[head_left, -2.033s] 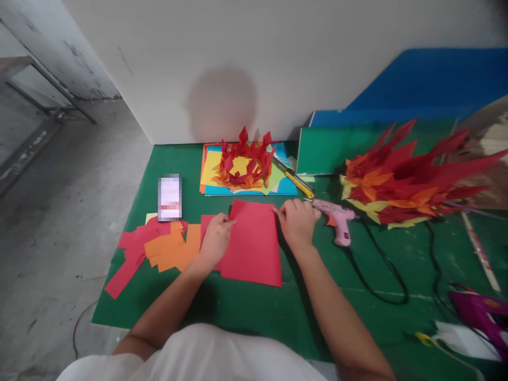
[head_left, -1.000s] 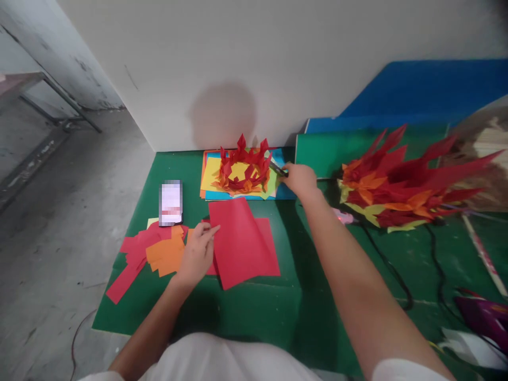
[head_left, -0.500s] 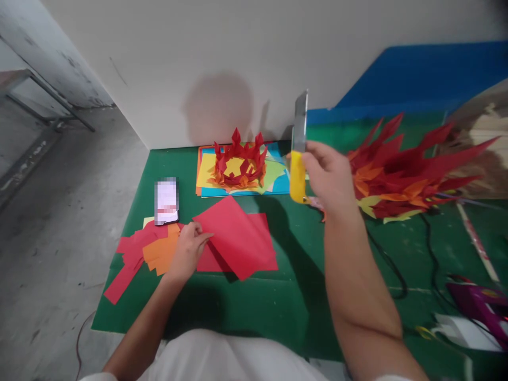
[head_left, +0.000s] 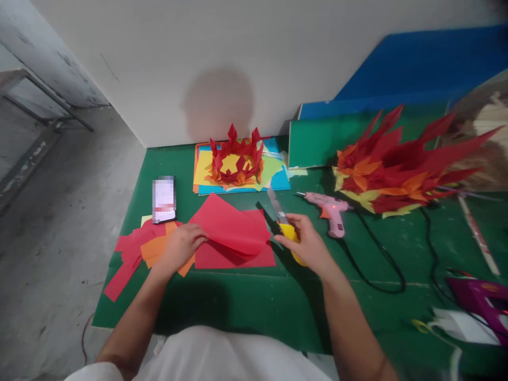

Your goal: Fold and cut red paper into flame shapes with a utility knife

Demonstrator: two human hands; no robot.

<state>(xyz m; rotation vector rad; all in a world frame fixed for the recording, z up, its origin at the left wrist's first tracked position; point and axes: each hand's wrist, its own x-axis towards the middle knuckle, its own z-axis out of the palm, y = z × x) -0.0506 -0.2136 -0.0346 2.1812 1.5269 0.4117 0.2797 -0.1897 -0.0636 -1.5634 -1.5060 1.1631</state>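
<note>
My right hand (head_left: 307, 246) grips a yellow utility knife (head_left: 282, 224) with its blade out, pointing up and left beside the red paper. My left hand (head_left: 179, 247) pinches the left edge of the top red sheet (head_left: 230, 227), which curls up off another red sheet (head_left: 238, 256) lying flat on the green mat (head_left: 254, 301). The knife tip sits just right of the lifted sheet.
Red and orange paper scraps (head_left: 138, 251) lie left of my left hand, a phone (head_left: 164, 199) behind them. A red paper crown (head_left: 235, 161) rests on coloured sheets at the back. A pink glue gun (head_left: 331, 210) with black cord and a large paper flame piece (head_left: 400, 164) lie to the right.
My right hand reached to the back, picked up the yellow knife, raised it, then brought it down beside the red paper. My left hand turned and lifted the top red sheet.
</note>
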